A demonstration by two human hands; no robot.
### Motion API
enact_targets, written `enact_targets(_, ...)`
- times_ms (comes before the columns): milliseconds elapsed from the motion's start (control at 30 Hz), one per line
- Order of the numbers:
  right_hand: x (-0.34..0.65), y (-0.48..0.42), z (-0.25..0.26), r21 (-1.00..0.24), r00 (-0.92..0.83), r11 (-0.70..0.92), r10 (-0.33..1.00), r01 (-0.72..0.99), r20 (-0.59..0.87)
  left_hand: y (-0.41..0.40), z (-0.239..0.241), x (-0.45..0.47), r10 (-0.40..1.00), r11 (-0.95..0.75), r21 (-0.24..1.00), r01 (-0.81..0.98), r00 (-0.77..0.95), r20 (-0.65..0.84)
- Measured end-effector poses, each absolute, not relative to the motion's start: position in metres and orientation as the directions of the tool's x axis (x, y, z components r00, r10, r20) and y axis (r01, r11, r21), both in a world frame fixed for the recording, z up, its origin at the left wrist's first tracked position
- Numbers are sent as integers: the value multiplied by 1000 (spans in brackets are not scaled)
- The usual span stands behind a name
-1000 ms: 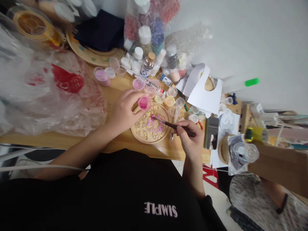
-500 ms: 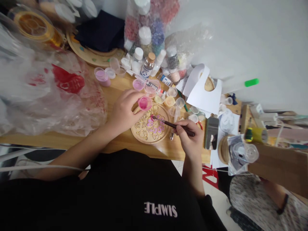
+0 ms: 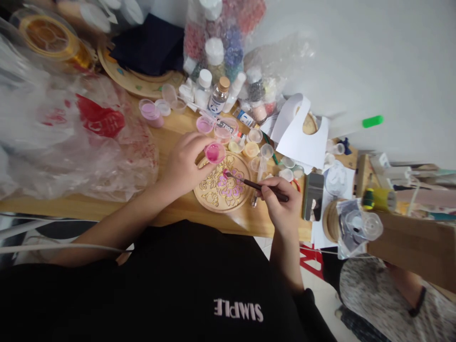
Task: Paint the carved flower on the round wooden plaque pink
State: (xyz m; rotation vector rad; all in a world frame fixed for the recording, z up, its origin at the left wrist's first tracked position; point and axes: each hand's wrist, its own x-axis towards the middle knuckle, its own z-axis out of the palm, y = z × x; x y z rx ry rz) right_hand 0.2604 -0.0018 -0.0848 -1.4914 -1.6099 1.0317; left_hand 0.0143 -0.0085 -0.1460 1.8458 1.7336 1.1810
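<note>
A round wooden disc point(image 3: 212, 200) with gold outlines and a purple-pink flower lies on the wooden table in front of me. My left hand point(image 3: 183, 164) is closed on a small cup of pink paint point(image 3: 214, 152) held over the disc's far edge. My right hand point(image 3: 281, 204) pinches a thin dark brush point(image 3: 254, 184). The brush tip rests on the flower near the disc's middle.
Several small paint cups point(image 3: 254, 149) and bottles point(image 3: 217, 97) crowd the table beyond the disc. Crumpled clear plastic bags point(image 3: 71, 137) lie at the left. White cut paper point(image 3: 302, 135), a metal clip point(image 3: 313, 194) and wooden coasters sit at the right. Another person's leg point(image 3: 392, 294) shows at lower right.
</note>
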Motion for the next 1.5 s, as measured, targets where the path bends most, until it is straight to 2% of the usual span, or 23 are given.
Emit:
enact_targets(367, 262, 0, -88, -911, -75, 34, 997, 411, 3, -8, -144, 14, 940, -195, 742, 641, -93, 328)
enact_targets(633, 261, 0, -85, -904, -100, 0, 994, 429, -48, -9, -144, 14, 946, -173, 738, 652, -100, 310)
enact_targets(1133, 260, -4, -83, -903, -71, 6, 997, 429, -28, -7, -151, 13, 912, -268, 711, 650, -65, 404)
enact_targets(1500, 260, -4, -88, -907, -72, 17, 997, 420, -15, -5, -153, 12, 912, -253, 717, 649, -86, 401)
